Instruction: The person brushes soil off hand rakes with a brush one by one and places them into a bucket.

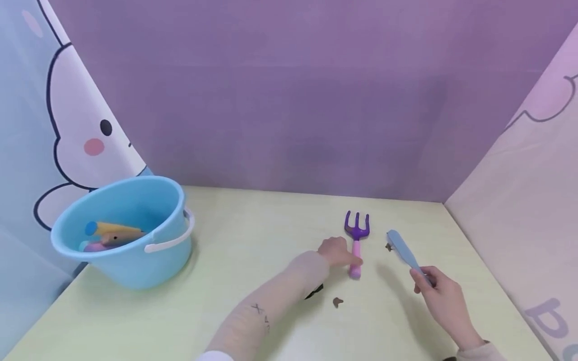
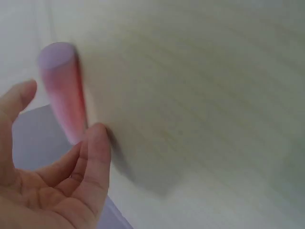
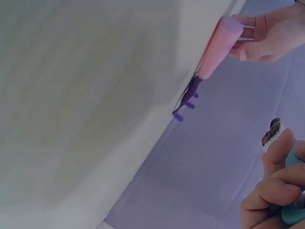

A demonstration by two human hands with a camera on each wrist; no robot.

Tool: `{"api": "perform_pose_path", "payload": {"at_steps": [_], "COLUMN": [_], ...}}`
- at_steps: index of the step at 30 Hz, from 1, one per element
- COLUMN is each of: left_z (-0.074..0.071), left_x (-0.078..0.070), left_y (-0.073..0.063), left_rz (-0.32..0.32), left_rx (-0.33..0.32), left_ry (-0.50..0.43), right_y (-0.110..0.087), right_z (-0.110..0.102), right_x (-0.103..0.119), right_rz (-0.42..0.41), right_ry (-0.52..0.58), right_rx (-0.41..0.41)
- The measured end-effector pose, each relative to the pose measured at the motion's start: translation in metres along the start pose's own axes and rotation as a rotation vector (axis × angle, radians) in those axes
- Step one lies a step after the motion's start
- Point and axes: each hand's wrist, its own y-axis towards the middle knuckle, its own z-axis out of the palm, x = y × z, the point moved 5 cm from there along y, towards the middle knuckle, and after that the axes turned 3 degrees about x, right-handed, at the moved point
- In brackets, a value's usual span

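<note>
A toy garden fork with a purple head and pink handle (image 1: 356, 250) lies on the table. My left hand (image 1: 336, 252) is at its handle. In the left wrist view, thumb and fingers stand on either side of the pink handle (image 2: 64, 95), the thumb apart from it. My right hand (image 1: 442, 298) grips a light blue brush (image 1: 403, 248) by the handle, its head pointing away from me. In the right wrist view, whitish bristles show beside a dark brown bit (image 3: 272, 132), and the fingers curl round the teal handle.
A blue bucket (image 1: 176, 265) with a white handle stands at the left, several toys inside. A small brown piece (image 1: 337, 302) lies on the table (image 1: 253, 225) nearer me. A purple wall (image 1: 289, 100) closes the back, and printed cloth hangs at both sides.
</note>
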Motion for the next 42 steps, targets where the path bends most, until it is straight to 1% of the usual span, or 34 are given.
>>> {"api": "perform_pose_path", "payload": {"at_steps": [2, 4, 6, 11, 16, 19, 21, 25, 29, 32, 36, 39, 42], "left_z": [0.003, 0.005, 0.007, 0.014, 0.016, 0.015, 0.014, 0.014, 0.016, 0.016, 0.014, 0.01, 0.003], "left_x": [-0.004, -0.006, -0.009, -0.013, -0.015, -0.013, -0.012, -0.01, -0.008, -0.007, -0.005, -0.003, 0.002], "left_y": [0.0, 0.003, 0.005, 0.008, 0.006, 0.008, 0.011, 0.017, 0.021, 0.023, 0.024, 0.022, 0.018], "left_rz": [-0.006, -0.007, -0.013, -0.024, -0.053, -0.067, -0.062, -0.04, -0.036, -0.03, -0.022, -0.022, -0.024], "left_rx": [0.006, -0.002, -0.006, -0.001, 0.027, 0.017, -0.007, -0.028, -0.021, -0.039, -0.087, -0.115, -0.134], "left_ry": [0.059, 0.124, 0.17, 0.249, 0.241, 0.224, 0.224, 0.215, 0.213, 0.251, 0.301, 0.294, 0.234], "right_y": [-0.001, -0.002, -0.004, -0.005, -0.005, -0.005, -0.004, -0.003, -0.002, -0.002, -0.004, -0.004, -0.004], "right_z": [-0.002, -0.003, -0.004, -0.003, -0.003, -0.004, -0.004, -0.004, -0.003, -0.002, -0.003, -0.003, -0.005], "right_x": [-0.005, -0.008, -0.01, -0.011, -0.008, -0.008, -0.008, -0.01, -0.009, -0.008, -0.007, -0.007, -0.006], "right_rz": [0.001, 0.008, 0.016, 0.039, 0.035, 0.029, 0.031, 0.037, 0.037, 0.036, 0.037, 0.03, 0.022], "right_ry": [-0.013, -0.02, -0.025, -0.02, -0.013, -0.019, -0.021, -0.022, -0.013, -0.006, -0.002, 0.002, 0.004], "right_rx": [-0.003, -0.007, -0.006, 0.008, 0.001, -0.011, -0.015, -0.008, 0.0, -0.001, 0.003, 0.006, 0.002]}}
